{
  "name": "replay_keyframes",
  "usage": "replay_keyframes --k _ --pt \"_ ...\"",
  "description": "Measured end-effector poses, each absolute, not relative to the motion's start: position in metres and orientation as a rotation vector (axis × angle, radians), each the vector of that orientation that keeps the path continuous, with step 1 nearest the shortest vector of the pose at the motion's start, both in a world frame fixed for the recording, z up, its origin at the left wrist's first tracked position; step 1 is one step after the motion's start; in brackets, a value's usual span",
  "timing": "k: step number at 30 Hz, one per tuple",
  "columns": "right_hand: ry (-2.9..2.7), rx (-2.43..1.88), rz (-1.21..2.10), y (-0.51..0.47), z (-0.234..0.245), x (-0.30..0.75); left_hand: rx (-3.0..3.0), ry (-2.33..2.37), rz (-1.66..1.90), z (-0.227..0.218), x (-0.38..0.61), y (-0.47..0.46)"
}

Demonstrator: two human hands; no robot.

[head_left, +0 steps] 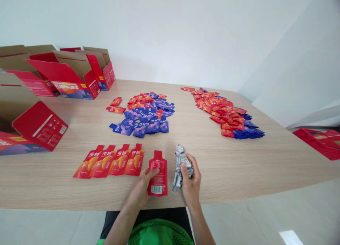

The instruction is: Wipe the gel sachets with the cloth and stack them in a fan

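My left hand (142,188) rests on the near edge of the wooden table (239,167), thumb and fingers holding a red spouted pouch (158,172) that lies back side up, barcode toward me. My right hand (190,181) is closed around a crumpled striped grey-and-white cloth (181,161) just right of that pouch. To the left, a row of several red-orange pouches (110,161) lies face up, overlapping side by side.
A heap of blue and red pouches (145,114) sits mid-table; a longer pile of red and blue pouches (228,112) runs at the right. Open red cardboard boxes (67,73) stand at the back left, another box (29,128) at the left edge. Flat red packaging (318,140) lies off-table at right.
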State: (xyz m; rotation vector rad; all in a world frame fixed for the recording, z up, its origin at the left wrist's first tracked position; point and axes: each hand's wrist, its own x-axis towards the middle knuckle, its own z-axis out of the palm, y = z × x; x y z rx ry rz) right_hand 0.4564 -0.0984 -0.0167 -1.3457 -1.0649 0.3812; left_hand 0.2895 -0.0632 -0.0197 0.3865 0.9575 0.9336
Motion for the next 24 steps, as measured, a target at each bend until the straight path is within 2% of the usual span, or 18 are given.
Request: replay_keyframes --k 5,9,13,18,24 --pt "-1.448 -1.239 0.333 -0.112 0.003 0.454 0.281 0.964 0.998 -0.02 0.298 -0.058" --pt "-1.722 -1.297 0.409 -0.12 -0.004 0.436 0.277 0.932 1.087 -0.018 0.307 -0.055" --pt "-1.704 -1.362 0.405 -0.113 -0.015 0.427 0.295 0.969 1.133 -0.029 0.313 -0.066" --pt "-1.588 -1.365 0.372 -0.091 -0.004 0.433 0.382 1.012 1.15 -0.05 0.318 -0.089" --pt "-1.637 -1.307 0.407 -0.1 -0.006 0.43 0.384 0.979 1.201 -0.042 0.316 -0.079"
